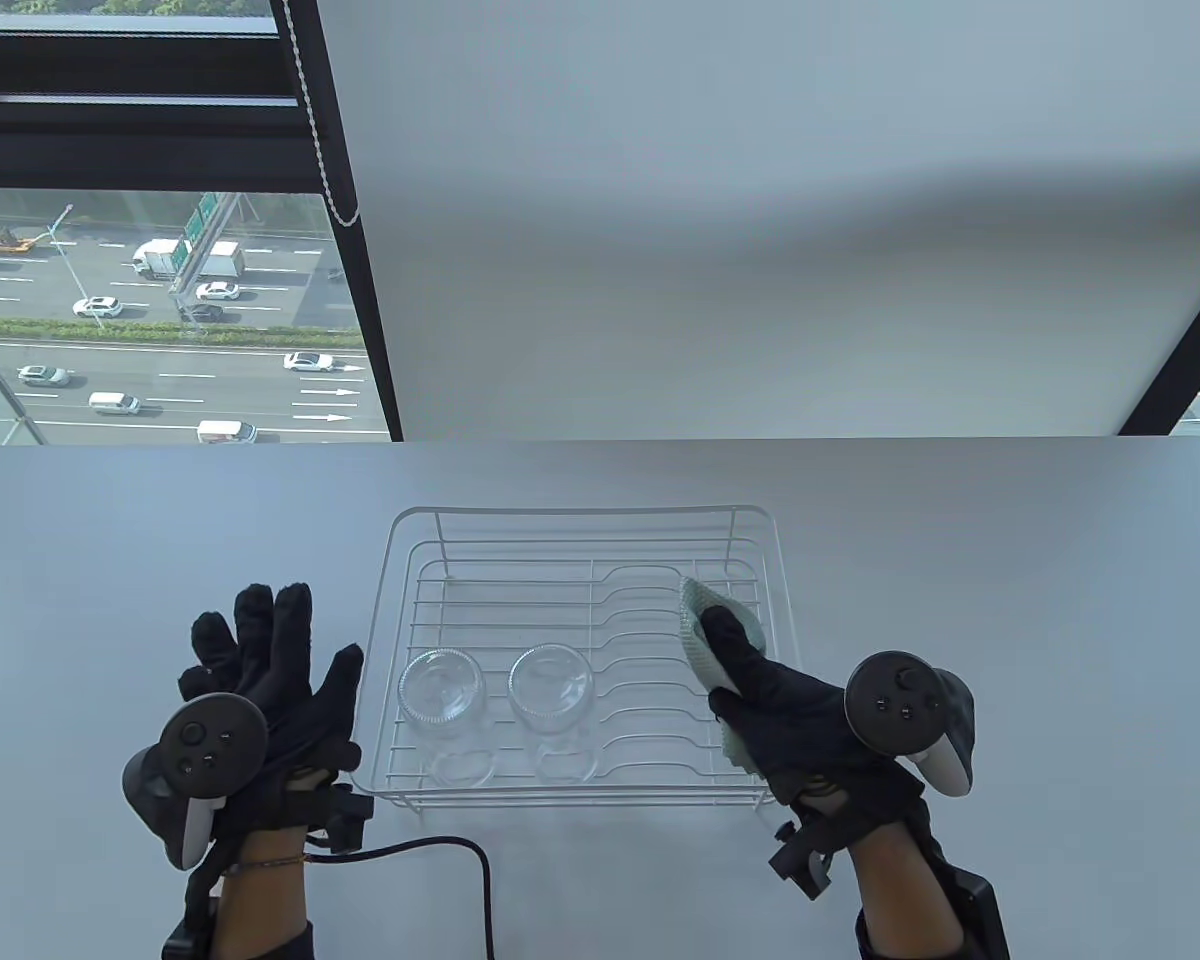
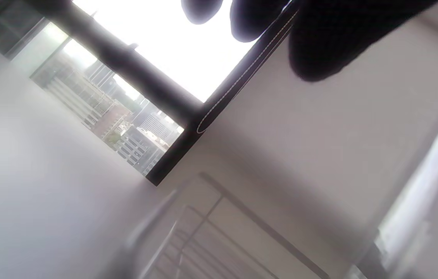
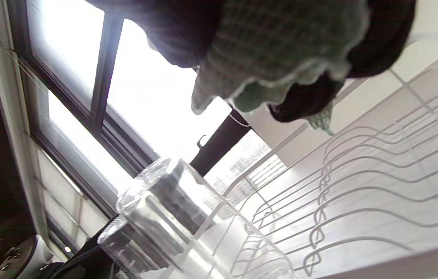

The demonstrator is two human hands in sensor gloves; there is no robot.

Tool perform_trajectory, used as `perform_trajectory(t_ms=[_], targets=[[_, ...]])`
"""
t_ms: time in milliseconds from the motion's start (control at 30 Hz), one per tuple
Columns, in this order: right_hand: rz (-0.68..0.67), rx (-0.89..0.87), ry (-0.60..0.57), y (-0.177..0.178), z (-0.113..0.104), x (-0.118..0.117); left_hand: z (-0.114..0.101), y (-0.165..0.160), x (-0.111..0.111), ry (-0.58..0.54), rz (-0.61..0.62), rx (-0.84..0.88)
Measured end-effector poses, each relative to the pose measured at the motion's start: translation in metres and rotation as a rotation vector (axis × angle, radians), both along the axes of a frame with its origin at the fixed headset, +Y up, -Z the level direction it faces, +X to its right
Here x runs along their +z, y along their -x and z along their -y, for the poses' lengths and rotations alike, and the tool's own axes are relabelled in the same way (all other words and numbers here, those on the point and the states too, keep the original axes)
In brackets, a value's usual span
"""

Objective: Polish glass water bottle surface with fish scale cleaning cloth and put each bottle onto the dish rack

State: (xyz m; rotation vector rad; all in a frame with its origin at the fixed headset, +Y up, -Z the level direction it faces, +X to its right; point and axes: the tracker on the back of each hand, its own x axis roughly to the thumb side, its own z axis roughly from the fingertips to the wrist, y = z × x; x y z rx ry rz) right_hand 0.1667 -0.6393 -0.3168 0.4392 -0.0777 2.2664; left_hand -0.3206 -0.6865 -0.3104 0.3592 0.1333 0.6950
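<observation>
Two clear glass bottles stand in the white wire dish rack (image 1: 400, 560), one on the left (image 1: 442, 688) and one beside it toward the middle (image 1: 550, 684). My left hand (image 1: 260, 660) hovers just left of the rack, fingers straight and spread, holding nothing. My right hand (image 1: 760, 680) is over the rack's right side and grips the pale green fish scale cloth (image 1: 705, 615). In the right wrist view the cloth (image 3: 281, 50) bunches under my fingers, with a glass bottle (image 3: 164, 217) and rack wires (image 3: 378, 162) below. The left wrist view shows my fingertips (image 2: 319, 50) and a blurred rack edge (image 2: 219, 232).
The grey table (image 1: 960, 560) reaches to a window and a white wall behind. A black cable (image 1: 450, 850) runs from my left wrist across the table's front edge. The right part of the rack holds only wire dividers.
</observation>
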Motion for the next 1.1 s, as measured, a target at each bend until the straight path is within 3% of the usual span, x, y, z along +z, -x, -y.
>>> perform_trajectory(t_ms=[67,133,167,267,367,433,500,700,800,1100], targets=[[0.142,0.091,-0.033,-0.014,-0.007,0.002,0.013,0.008,-0.005,0.114,0.056,0.043],[0.342,0.145,0.035,-0.035,-0.009,0.001,0.023,0.011,-0.004,0.086,0.046,0.057],[0.474,0.167,0.081,-0.048,-0.005,-0.002,0.028,0.012,-0.006,0.117,0.062,0.028],[0.608,0.273,0.286,-0.078,0.025,-0.012,0.037,0.010,-0.007,0.171,0.078,0.011],[0.636,0.351,0.415,-0.090,0.070,-0.014,0.037,0.009,-0.006,0.163,0.098,0.050],[0.610,0.379,0.421,-0.093,0.095,-0.021,0.036,0.009,-0.005,0.139,0.095,0.082],[0.554,0.389,0.538,-0.092,0.108,-0.023,0.036,0.007,-0.004,0.134,0.096,0.066],[0.465,0.347,0.712,-0.091,0.132,-0.028,0.036,0.006,-0.004,0.143,0.120,0.052],[0.477,0.307,0.650,-0.092,0.118,-0.025,0.037,0.006,-0.003,0.140,0.121,0.050],[0.558,0.310,0.256,-0.079,0.061,0.002,0.034,0.000,-0.002,0.152,0.137,0.010]])
